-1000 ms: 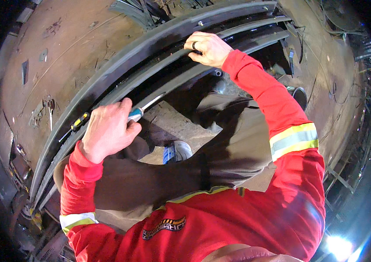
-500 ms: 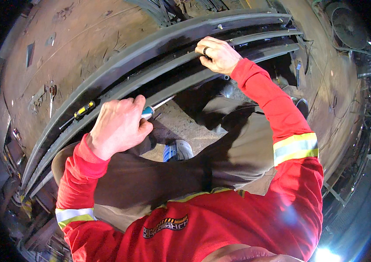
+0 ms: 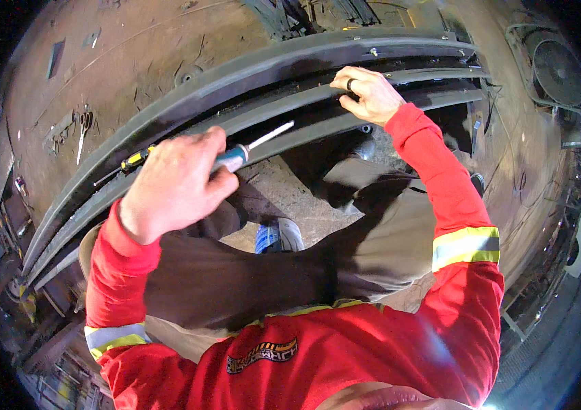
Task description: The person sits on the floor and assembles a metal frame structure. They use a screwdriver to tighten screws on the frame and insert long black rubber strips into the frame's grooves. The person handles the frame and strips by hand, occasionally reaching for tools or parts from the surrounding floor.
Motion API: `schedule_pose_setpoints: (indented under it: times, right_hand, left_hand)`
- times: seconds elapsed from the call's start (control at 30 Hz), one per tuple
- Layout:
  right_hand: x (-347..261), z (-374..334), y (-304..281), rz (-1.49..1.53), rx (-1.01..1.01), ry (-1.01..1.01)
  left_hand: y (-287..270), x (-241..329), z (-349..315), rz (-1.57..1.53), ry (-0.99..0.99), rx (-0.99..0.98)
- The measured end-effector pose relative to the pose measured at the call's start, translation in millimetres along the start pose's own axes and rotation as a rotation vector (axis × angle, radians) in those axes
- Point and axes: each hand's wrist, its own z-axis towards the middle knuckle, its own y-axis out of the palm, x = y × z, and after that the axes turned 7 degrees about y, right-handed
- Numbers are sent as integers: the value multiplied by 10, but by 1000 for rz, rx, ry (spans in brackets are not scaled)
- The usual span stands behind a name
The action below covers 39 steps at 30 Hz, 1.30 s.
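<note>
My left hand [image 3: 174,181] is closed round the teal handle of a screwdriver [image 3: 232,158]. The screwdriver's bright shaft points up and right, its tip over the nearer rails of a long curved dark frame [image 3: 270,146]. My right hand [image 3: 372,96] has its thumb and fingers curled together at the frame's middle rail, right of the screwdriver tip. What those fingers pinch, if anything, is hidden. Partly behind my left hand, a second screwdriver [image 3: 134,160] with a yellow and black handle lies on the frame.
Beyond the frame, a pair of scissors [image 3: 85,126] lies on the brown surface. Dark strips [image 3: 284,17] are bundled at the far edge. A round black object [image 3: 556,68] stands at the far right. My shoe [image 3: 279,236] shows below the frame.
My left hand has lifted the screwdriver, and its tip has swung farther away, from beside the near rail to above it. My right hand stays at the middle rail; the view has shifted slightly.
</note>
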Motion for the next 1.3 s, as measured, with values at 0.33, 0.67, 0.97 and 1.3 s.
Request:
schedule_pose_setpoints:
  times: [0.33, 0.67, 0.97, 1.3]
  right_hand:
    - [-14, -7, 49, -27, 103, -77]
    - [-72, -26, 33, -67, 102, -3]
    - [-16, -44, 7, 2, 127, -9]
    - [53, -53, 7, 35, 127, -25]
  left_hand:
    - [-373, -876, 693, 226, 235, 75]
    - [-183, -844, 1793, 338, 521, 103]
    - [-211, -888, 1997, 308, 603, 74]
    - [-229, -881, 2117, 221, 598, 17]
